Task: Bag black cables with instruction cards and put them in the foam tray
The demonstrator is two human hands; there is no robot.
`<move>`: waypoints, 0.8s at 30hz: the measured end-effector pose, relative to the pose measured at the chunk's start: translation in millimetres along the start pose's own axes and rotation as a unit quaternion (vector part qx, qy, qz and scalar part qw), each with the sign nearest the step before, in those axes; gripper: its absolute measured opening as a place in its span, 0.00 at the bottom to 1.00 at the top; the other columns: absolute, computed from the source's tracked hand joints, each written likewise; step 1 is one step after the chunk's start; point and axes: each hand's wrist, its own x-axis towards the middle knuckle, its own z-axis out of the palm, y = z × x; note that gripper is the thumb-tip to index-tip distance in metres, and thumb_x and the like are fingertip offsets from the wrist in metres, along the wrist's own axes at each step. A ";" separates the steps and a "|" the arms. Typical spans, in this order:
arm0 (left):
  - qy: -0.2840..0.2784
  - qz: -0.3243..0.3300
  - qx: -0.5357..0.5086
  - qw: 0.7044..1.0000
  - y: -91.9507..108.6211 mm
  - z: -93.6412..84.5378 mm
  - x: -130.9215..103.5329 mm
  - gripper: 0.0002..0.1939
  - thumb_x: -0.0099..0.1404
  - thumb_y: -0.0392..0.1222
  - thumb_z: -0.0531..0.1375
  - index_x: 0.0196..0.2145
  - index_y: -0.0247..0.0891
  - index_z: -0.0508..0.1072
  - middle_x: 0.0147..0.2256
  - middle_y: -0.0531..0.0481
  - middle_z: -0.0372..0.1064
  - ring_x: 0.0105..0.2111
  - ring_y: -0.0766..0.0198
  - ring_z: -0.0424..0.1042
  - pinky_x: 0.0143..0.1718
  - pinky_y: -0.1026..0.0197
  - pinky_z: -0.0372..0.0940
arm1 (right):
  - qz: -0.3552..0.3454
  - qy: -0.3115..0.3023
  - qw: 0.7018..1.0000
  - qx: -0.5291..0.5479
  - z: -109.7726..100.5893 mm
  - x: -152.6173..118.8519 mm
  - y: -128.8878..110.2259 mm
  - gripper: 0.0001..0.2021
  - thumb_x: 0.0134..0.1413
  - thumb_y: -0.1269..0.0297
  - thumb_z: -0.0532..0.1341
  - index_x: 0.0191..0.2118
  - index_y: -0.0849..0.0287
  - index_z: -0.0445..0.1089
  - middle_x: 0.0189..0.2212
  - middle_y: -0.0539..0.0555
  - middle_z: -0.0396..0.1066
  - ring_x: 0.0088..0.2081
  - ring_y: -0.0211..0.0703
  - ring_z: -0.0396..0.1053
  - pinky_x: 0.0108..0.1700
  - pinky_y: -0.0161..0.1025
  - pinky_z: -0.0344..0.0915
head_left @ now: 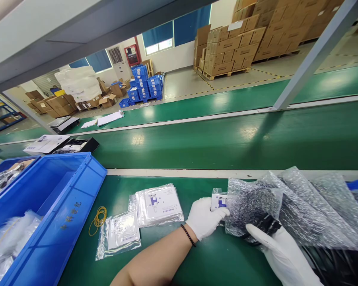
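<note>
White-gloved left hand pinching small printed packet at lower centre, touching left edge of bubble-wrap bag. Right hand at lower right closed under the bag, gripping black item inside. Bag's long axis running right from left grip; both hands touching it on green worktop.

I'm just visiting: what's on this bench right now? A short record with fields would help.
Left hand: white glove, on a small printed packet
Right hand: white glove, grips a black item in a bubble-wrap bag
Bench: green mat
Also there: two bagged leaflets, yellow rubber bands, blue crate
</note>
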 end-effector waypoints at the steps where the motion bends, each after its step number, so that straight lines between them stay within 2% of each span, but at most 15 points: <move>1: 0.000 0.000 0.000 1.000 0.4 -0.3 -0.2 0.13 0.58 0.50 0.61 0.33 0.37 0.77 0.33 0.52 0.74 0.33 0.63 0.69 0.36 0.64 0.62 | -0.001 -0.001 1.000 0.003 0.4 0.0 -0.4 0.32 0.36 0.53 0.74 0.51 0.50 0.67 0.53 0.54 0.67 0.54 0.59 0.64 0.57 0.48 0.62; 6: 0.001 -0.001 0.000 1.000 1.3 -1.2 -0.1 0.13 0.58 0.50 0.62 0.34 0.37 0.77 0.33 0.52 0.74 0.34 0.63 0.70 0.35 0.64 0.61 | 0.001 -0.004 1.000 0.007 0.3 0.2 0.0 0.34 0.37 0.53 0.74 0.53 0.50 0.66 0.54 0.54 0.66 0.55 0.58 0.63 0.58 0.48 0.60; 12: -0.002 0.002 -0.001 1.000 -1.0 -0.3 0.5 0.13 0.58 0.50 0.61 0.33 0.37 0.76 0.33 0.52 0.74 0.33 0.63 0.69 0.36 0.64 0.62 | -0.002 -0.001 1.000 0.002 -3.0 1.8 6.0 0.33 0.36 0.52 0.74 0.51 0.49 0.67 0.51 0.53 0.68 0.53 0.56 0.65 0.56 0.45 0.64; 18: -0.001 0.003 -0.009 1.000 -0.8 -0.3 0.1 0.13 0.58 0.50 0.62 0.33 0.37 0.76 0.32 0.52 0.74 0.34 0.63 0.70 0.35 0.64 0.61 | 0.009 0.001 1.000 -0.012 -2.7 1.6 5.5 0.33 0.35 0.51 0.74 0.51 0.51 0.67 0.46 0.54 0.71 0.50 0.57 0.67 0.52 0.45 0.68; 24: -0.003 -0.006 0.009 1.000 1.0 -1.4 -0.3 0.13 0.58 0.51 0.61 0.32 0.37 0.76 0.33 0.52 0.73 0.33 0.63 0.69 0.35 0.63 0.61 | 0.015 0.008 1.000 -0.007 1.4 0.7 -0.4 0.33 0.34 0.51 0.74 0.50 0.50 0.68 0.47 0.53 0.71 0.51 0.57 0.67 0.54 0.45 0.67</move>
